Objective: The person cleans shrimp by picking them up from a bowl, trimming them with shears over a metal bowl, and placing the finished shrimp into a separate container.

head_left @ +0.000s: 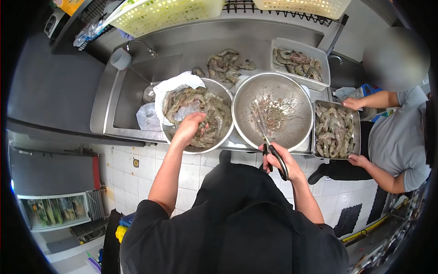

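Two bowls [299, 121], one pair of scissors [266, 137]

A steel counter [258, 52] spans the upper middle of the frame. Near the right edge, a co-worker [394, 137] in a grey shirt grips a tray [357, 137] of shrimp [335, 132], one hand [352, 103] at its upper edge, the other [359, 160] by its lower corner. The right bowl, right of centre, holds a loose scatter of trimmings [273, 114]. The left bowl [219, 85], left of centre, is heaped with shrimp; a white wrap [185, 81], cloth or plastic, drapes its upper left rim. A tub [325, 59] at upper right holds more shrimp, and a pile [223, 64] lies on the counter at top centre.

The left hand [194, 125] dips into the left bowl, fingers curled, tips close together; whether it has hold of a shrimp I cannot tell. The right hand [280, 160] is wrapped round the scissors' handles, the blades pointing up the frame over the trimmings.

Both bowls seem to reach the counter's front edge, so a knock from a forearm could tip one. Sharp shrimp heads could prick the bare left hand, and the blades could nick it if the hands met carelessly. The tray, just beside the right bowl, could bump it.

No brand, label or writing is legible; the orange packet [68, 5] at upper left is cut off.
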A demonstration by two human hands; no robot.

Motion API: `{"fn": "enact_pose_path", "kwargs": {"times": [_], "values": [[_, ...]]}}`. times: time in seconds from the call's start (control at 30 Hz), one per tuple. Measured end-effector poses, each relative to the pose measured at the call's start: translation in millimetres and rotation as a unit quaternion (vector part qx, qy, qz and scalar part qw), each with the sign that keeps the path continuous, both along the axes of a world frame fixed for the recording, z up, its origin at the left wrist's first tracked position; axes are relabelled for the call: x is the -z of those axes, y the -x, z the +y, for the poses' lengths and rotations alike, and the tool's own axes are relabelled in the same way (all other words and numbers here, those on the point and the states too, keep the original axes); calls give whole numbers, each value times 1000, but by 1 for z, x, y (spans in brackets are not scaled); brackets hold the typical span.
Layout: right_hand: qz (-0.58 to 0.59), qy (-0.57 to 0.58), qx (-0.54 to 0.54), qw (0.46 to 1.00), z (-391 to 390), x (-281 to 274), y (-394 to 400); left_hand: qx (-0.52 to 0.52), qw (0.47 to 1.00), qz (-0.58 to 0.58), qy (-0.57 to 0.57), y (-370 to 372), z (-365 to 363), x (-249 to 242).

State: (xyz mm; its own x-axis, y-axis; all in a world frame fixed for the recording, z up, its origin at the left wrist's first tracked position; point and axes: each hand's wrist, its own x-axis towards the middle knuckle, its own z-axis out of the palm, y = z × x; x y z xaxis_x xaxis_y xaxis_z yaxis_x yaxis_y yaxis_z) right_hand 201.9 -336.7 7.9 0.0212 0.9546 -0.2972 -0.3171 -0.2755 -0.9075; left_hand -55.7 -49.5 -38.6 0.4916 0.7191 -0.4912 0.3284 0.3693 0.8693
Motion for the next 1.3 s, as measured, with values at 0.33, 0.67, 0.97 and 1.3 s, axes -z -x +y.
{"fn": "enact_pose_path", "kwargs": {"times": [0.33,0.67,0.97,1.3], "values": [[193,-14,7,981,6,17,7,185,958,-30,-216,-102,-42,-70],[107,1,90,990,-9,14,-14,281,923,-33,-259,-151,-58,-63],[43,84,127,987,-21,20,-16,338,885,68,-313,-162,-56,-68],[-274,21,116,955,-26,11,-26,353,930,-80,-60,-159,-23,-52]]}}
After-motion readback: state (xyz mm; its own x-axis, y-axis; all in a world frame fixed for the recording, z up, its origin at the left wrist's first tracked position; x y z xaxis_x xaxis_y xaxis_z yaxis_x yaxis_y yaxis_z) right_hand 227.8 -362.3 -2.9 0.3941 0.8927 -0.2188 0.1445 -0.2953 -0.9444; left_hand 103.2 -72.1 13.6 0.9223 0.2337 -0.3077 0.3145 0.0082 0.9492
